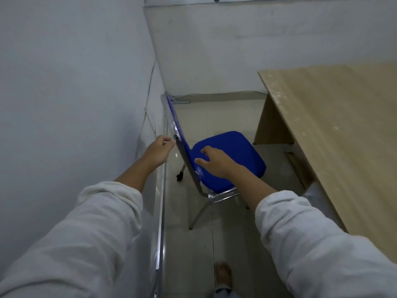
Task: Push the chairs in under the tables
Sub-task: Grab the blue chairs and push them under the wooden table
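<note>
A blue padded chair (pixel 232 155) with a chrome frame stands on the tiled floor, its backrest (pixel 171 117) towards the left wall and its seat facing the table. The light wooden table (pixel 335 130) fills the right side, and the chair stands out in front of it. My left hand (pixel 160 150) is just behind the backrest's near edge, its loosely curled fingers at the frame and holding nothing. My right hand (pixel 214 161) hovers in front of the backrest above the seat, fingers spread and slightly bent, thumb close to the backrest.
A white wall runs along the left, with a metal-framed panel (pixel 161 222) leaning against it close behind the chair. A second wall closes the far end. My bare foot (pixel 223 274) stands on the pale tiles between panel and table.
</note>
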`<action>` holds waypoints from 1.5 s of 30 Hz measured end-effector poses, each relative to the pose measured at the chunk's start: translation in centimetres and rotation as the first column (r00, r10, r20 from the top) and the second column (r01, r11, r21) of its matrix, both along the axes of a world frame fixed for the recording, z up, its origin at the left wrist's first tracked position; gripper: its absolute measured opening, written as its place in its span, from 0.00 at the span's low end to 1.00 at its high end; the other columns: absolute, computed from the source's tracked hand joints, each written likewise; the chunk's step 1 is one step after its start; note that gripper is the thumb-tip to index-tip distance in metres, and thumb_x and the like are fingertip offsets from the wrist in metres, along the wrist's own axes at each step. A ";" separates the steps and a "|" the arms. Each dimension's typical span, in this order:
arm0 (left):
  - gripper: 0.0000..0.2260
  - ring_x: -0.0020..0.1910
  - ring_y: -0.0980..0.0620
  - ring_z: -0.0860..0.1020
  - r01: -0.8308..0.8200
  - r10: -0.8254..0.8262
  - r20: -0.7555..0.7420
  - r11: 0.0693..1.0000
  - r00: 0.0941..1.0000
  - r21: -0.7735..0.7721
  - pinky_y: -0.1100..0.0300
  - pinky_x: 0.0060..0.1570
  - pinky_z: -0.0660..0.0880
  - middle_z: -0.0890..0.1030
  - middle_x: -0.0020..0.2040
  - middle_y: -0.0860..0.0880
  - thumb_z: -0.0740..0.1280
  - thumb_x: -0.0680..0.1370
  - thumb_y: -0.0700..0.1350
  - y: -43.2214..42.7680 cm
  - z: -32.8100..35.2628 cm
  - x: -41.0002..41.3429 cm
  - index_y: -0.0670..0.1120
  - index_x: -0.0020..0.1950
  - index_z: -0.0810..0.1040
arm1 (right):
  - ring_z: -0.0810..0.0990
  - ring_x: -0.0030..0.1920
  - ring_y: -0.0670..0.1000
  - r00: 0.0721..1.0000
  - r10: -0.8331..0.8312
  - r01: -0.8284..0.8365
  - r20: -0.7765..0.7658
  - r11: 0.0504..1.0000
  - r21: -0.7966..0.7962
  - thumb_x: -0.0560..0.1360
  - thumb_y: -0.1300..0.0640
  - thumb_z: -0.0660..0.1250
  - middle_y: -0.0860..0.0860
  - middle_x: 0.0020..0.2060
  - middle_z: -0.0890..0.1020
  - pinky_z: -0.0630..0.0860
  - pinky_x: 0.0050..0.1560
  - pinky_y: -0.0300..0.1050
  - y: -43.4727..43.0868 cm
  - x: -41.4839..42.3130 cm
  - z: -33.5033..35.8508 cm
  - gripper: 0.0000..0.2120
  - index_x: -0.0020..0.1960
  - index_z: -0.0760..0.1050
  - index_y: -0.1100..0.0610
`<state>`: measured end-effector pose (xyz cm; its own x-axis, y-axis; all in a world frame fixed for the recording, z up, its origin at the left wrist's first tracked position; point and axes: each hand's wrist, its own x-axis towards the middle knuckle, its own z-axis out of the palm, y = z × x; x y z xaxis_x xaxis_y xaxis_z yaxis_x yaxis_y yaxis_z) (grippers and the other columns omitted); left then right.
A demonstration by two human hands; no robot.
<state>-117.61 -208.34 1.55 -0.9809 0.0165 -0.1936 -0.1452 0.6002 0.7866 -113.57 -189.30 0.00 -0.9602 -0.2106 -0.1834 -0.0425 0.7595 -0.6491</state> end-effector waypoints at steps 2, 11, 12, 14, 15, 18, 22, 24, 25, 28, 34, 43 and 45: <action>0.19 0.55 0.52 0.71 -0.060 0.059 0.013 0.998 0.998 0.035 0.61 0.46 0.68 0.73 0.67 0.44 0.58 0.81 0.52 0.3 -0.4 -3.0 0.44 0.69 0.69 | 0.72 0.64 0.57 0.999 0.038 -0.038 -0.015 0.999 0.012 0.79 0.49 0.62 0.59 0.67 0.72 0.71 0.61 0.48 -0.5 -4.2 -0.3 0.26 0.71 0.63 0.62; 0.18 0.66 0.46 0.73 -0.237 0.237 0.015 0.966 0.971 0.100 0.58 0.61 0.68 0.73 0.67 0.44 0.58 0.82 0.48 0.2 -2.1 -11.5 0.44 0.71 0.68 | 0.73 0.62 0.59 0.991 0.128 -0.129 -0.039 0.991 -0.018 0.67 0.46 0.75 0.60 0.62 0.73 0.74 0.60 0.51 -6.1 -17.7 -2.9 0.39 0.69 0.62 0.63; 0.18 0.66 0.46 0.72 -0.253 0.253 0.015 0.962 0.967 0.098 0.56 0.63 0.68 0.73 0.68 0.44 0.57 0.82 0.48 -0.2 -2.2 -12.1 0.44 0.71 0.68 | 0.70 0.66 0.61 0.991 0.137 -0.137 -0.007 0.990 -0.027 0.67 0.45 0.75 0.61 0.67 0.69 0.72 0.63 0.52 -6.9 -18.3 -3.3 0.46 0.73 0.56 0.64; 0.18 0.67 0.46 0.72 -0.284 0.284 0.017 0.954 0.959 0.100 0.50 0.67 0.69 0.72 0.69 0.45 0.57 0.82 0.49 -0.7 -2.4 -12.9 0.46 0.71 0.67 | 0.63 0.72 0.61 0.993 0.110 -0.109 0.032 0.993 -0.035 0.68 0.46 0.74 0.63 0.74 0.58 0.68 0.68 0.53 -8.0 -19.0 -3.9 0.52 0.76 0.44 0.65; 0.18 0.67 0.46 0.71 -0.300 0.300 0.018 0.948 0.954 0.103 0.48 0.68 0.69 0.72 0.69 0.45 0.56 0.82 0.50 -0.9 -2.5 -13.1 0.46 0.71 0.67 | 0.63 0.72 0.62 0.996 0.082 -0.081 0.029 0.996 -0.037 0.69 0.48 0.73 0.63 0.75 0.56 0.69 0.67 0.53 -8.4 -19.2 -4.3 0.52 0.76 0.42 0.64; 0.18 0.68 0.46 0.71 -0.332 0.331 0.028 0.937 0.943 0.110 0.48 0.68 0.68 0.72 0.69 0.45 0.57 0.82 0.50 -1.5 -3.0 -13.8 0.47 0.71 0.67 | 0.64 0.70 0.65 0.995 0.078 -0.076 0.069 0.996 -0.040 0.71 0.53 0.71 0.63 0.75 0.54 0.71 0.66 0.58 -8.7 -19.8 -4.9 0.49 0.76 0.39 0.64; 0.18 0.68 0.46 0.71 -0.333 0.330 0.050 0.937 0.943 0.108 0.48 0.68 0.69 0.72 0.69 0.45 0.57 0.82 0.50 -1.5 -3.5 -14.1 0.46 0.71 0.67 | 0.59 0.74 0.64 0.981 0.162 -0.161 0.110 0.987 -0.022 0.72 0.53 0.70 0.61 0.77 0.49 0.66 0.71 0.56 -7.7 -19.8 -4.8 0.50 0.76 0.35 0.64; 0.18 0.68 0.46 0.71 -0.322 0.317 0.058 0.941 0.947 0.109 0.47 0.68 0.69 0.72 0.69 0.45 0.57 0.82 0.50 -1.2 -3.7 -13.9 0.46 0.71 0.68 | 0.62 0.72 0.62 0.976 0.199 -0.199 0.084 0.980 -0.013 0.72 0.52 0.70 0.62 0.77 0.51 0.68 0.69 0.54 -6.7 -19.2 -4.6 0.50 0.76 0.35 0.64; 0.18 0.67 0.46 0.71 -0.309 0.304 0.058 0.945 0.951 0.107 0.47 0.68 0.69 0.72 0.69 0.45 0.57 0.82 0.50 -1.0 -3.6 -13.8 0.46 0.71 0.68 | 0.65 0.71 0.61 0.973 0.217 -0.216 0.074 0.976 -0.014 0.72 0.52 0.70 0.62 0.77 0.52 0.70 0.67 0.53 -6.0 -18.9 -4.5 0.50 0.76 0.35 0.65; 0.18 0.66 0.47 0.72 -0.281 0.276 0.060 0.954 0.959 0.109 0.49 0.67 0.70 0.72 0.68 0.45 0.57 0.82 0.50 0.0 -3.5 -13.8 0.47 0.70 0.68 | 0.67 0.70 0.60 0.959 0.273 -0.271 0.073 0.962 -0.039 0.73 0.54 0.69 0.61 0.76 0.54 0.70 0.67 0.50 -3.4 -17.9 -3.8 0.49 0.76 0.36 0.65; 0.21 0.68 0.46 0.70 -0.199 0.190 0.080 0.972 0.979 0.125 0.49 0.68 0.68 0.69 0.70 0.43 0.59 0.81 0.50 3.7 -3.5 -13.6 0.46 0.74 0.64 | 0.70 0.39 0.41 0.948 0.308 -0.306 0.074 0.951 -0.040 0.72 0.58 0.69 0.51 0.52 0.71 0.66 0.36 0.27 4.2 -16.0 -3.0 0.43 0.77 0.45 0.59; 0.27 0.69 0.53 0.65 -0.153 0.155 0.010 0.960 0.988 0.235 0.62 0.60 0.64 0.62 0.76 0.44 0.61 0.81 0.49 10.6 -2.7 -14.6 0.45 0.77 0.55 | 0.76 0.52 0.50 0.990 0.122 -0.125 0.076 0.992 0.035 0.73 0.56 0.69 0.54 0.59 0.75 0.78 0.49 0.45 11.1 -13.7 -2.4 0.33 0.73 0.58 0.54; 0.27 0.63 0.53 0.69 -0.185 0.185 0.028 0.945 0.982 0.269 0.63 0.55 0.66 0.66 0.73 0.44 0.61 0.80 0.48 12.2 -2.4 -15.7 0.44 0.76 0.57 | 0.77 0.49 0.50 0.998 -0.031 0.033 -0.054 0.999 0.026 0.74 0.48 0.66 0.53 0.56 0.77 0.80 0.46 0.47 9.6 -13.3 -2.7 0.25 0.68 0.65 0.55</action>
<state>-133.30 -196.18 -0.85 -0.9713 -0.1134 -0.2093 -0.2355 0.3281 0.9148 -126.91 -179.65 -2.74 -0.9750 -0.1751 -0.1370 -0.0518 0.7782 -0.6259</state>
